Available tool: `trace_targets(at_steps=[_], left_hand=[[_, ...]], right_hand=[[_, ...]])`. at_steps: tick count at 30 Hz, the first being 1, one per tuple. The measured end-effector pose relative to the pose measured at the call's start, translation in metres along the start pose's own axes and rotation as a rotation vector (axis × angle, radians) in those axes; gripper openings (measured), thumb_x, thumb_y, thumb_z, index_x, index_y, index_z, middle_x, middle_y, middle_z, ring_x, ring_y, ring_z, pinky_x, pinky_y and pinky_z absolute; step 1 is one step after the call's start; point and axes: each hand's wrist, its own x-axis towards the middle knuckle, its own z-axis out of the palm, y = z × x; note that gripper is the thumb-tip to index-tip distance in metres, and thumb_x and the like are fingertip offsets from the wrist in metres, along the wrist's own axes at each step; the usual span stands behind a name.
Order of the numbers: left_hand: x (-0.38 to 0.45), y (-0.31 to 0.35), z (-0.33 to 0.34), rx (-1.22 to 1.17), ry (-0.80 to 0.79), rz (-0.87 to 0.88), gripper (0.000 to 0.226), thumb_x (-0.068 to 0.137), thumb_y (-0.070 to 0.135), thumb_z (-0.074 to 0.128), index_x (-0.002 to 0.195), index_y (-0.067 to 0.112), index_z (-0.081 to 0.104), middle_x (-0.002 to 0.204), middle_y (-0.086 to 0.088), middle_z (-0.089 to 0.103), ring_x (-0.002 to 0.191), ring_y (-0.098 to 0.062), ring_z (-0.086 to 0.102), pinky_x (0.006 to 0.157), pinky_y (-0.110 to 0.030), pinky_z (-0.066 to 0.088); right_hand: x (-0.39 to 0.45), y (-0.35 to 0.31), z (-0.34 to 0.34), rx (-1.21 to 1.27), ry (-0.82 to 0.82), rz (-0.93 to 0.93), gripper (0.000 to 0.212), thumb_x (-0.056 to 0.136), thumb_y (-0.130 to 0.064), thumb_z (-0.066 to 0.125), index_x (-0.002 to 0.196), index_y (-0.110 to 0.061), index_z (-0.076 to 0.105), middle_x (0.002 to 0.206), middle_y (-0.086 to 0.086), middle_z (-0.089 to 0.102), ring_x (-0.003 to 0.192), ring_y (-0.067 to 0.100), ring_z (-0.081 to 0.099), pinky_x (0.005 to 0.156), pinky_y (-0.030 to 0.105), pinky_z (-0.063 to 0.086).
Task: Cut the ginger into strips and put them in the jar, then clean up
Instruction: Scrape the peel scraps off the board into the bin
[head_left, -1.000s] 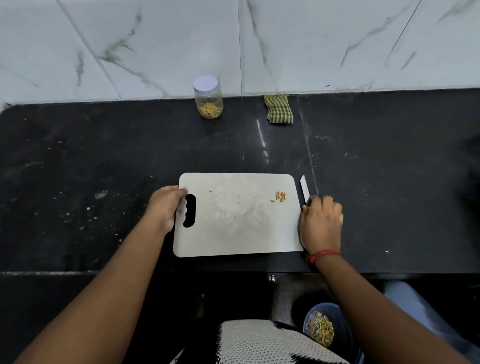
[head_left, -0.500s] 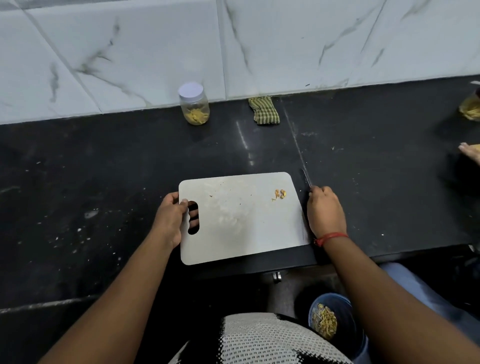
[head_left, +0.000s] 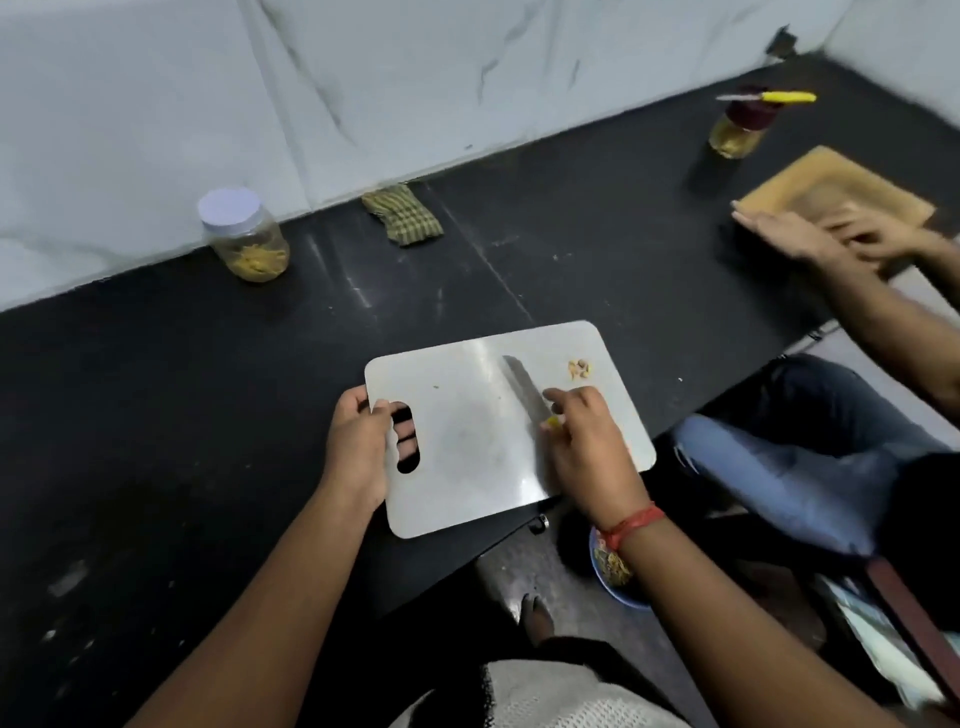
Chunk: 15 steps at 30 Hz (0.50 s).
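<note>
The fingers (head_left: 402, 434) of the left hand (head_left: 358, 447) hooked the cutting board's (head_left: 467, 441) handle slot while the right hand (head_left: 582, 441), moved in from the board's edge, apparently held the knife (head_left: 524, 389) beside the ginger scraps (head_left: 579, 369), suggesting scraping-off cleanup, the filled jar (head_left: 244, 234) upper left on the desk (head_left: 156, 389).

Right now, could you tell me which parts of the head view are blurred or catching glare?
Head view: the right edge smears with motion, blurring another person's hands on the tan wooden board; the pale grey cutting board shows a soft sheen; the black counter carries streaky reflections; the white-lidded jar stays fairly sharp.
</note>
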Motion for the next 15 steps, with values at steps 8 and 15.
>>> trace_targets(at_steps=[8,15], left_hand=[[-0.035,-0.049,0.091,0.006,-0.257,-0.132,0.019,0.109,0.006,0.039,0.123,0.012,0.049,0.119,-0.016,0.066,0.095,-0.037,0.075,0.083,-0.06,0.06],[-0.068,-0.099,0.156,0.103,-0.338,-0.239,0.024,0.108,0.002,0.037,0.128,0.011,0.048,0.122,-0.021,0.063,0.101,-0.041,0.072,0.094,-0.07,0.051]], right_hand=[[-0.066,0.025,-0.035,-0.097,0.06,0.073,0.032,0.094,-0.024,0.059,0.123,-0.011,0.057,0.109,0.0,0.049,0.092,0.014,0.052,0.077,0.022,0.043],[-0.098,0.074,-0.059,-0.156,0.117,0.194,0.025,0.091,-0.02,0.066,0.114,-0.014,0.058,0.103,0.0,0.055,0.088,0.016,0.054,0.073,0.02,0.038]])
